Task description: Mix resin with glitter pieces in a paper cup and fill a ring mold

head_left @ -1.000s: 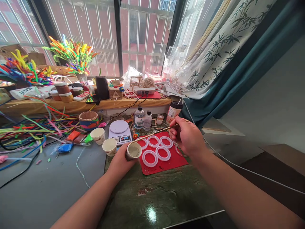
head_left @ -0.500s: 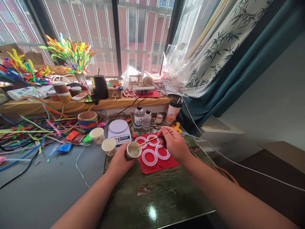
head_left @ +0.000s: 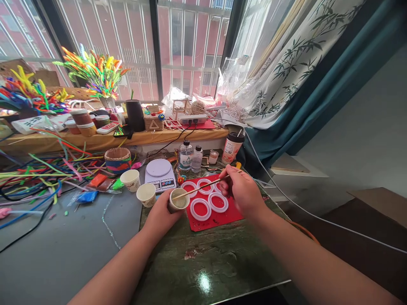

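My left hand (head_left: 162, 213) is wrapped round a paper cup (head_left: 179, 205), which tilts slightly and holds a clear liquid. Between the fingers of my right hand (head_left: 239, 186) is a thin wooden stick (head_left: 203, 186), its lower end inside the cup's mouth. Right of the cup, a red mat (head_left: 213, 218) carries several translucent ring-shaped molds (head_left: 200, 209); the stick passes above them. Left of my left hand stand two more paper cups, the nearer cup (head_left: 146, 195) and the farther cup (head_left: 130, 180).
Behind the cups is a white kitchen scale (head_left: 159, 168). Two clear bottles (head_left: 185, 156) and a lidded drink cup (head_left: 232, 148) stand at the back. Colourful pipe cleaners (head_left: 34, 171) pile up on the left. A white cable (head_left: 286, 201) runs along the right.
My right hand has moved a little to the right, drawing the stick's upper part with it, and the stick lies flatter across the cup's rim. My left hand and cup have hardly moved.
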`<action>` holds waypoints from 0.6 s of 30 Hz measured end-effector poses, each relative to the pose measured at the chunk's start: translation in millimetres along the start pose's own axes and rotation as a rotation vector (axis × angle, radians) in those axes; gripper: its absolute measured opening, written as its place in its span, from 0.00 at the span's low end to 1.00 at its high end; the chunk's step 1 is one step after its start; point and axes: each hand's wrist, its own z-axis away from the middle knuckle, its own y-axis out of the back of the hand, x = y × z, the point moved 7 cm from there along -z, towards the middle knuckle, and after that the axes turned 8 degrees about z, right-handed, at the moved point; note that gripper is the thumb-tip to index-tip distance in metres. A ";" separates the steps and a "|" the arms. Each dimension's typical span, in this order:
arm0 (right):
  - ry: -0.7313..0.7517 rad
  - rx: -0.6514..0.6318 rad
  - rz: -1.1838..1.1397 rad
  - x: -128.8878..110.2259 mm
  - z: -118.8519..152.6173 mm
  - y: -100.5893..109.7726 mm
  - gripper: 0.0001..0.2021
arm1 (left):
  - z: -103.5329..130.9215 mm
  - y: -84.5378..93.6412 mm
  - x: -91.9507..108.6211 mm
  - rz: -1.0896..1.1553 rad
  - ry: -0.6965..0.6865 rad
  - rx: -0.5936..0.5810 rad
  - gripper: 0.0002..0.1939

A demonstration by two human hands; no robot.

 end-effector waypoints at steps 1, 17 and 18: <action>0.012 0.004 -0.007 -4.9 -0.7 1.1 0.29 | -0.1 -0.1 0.1 0.000 0.002 0.001 0.27; 0.162 0.009 0.061 -41.6 -0.2 8.8 0.24 | 1.0 -1.5 0.3 0.017 -0.015 -0.013 0.28; 0.155 -0.019 0.088 -36.3 1.8 5.1 0.26 | 1.3 -1.6 1.1 0.018 -0.020 -0.015 0.28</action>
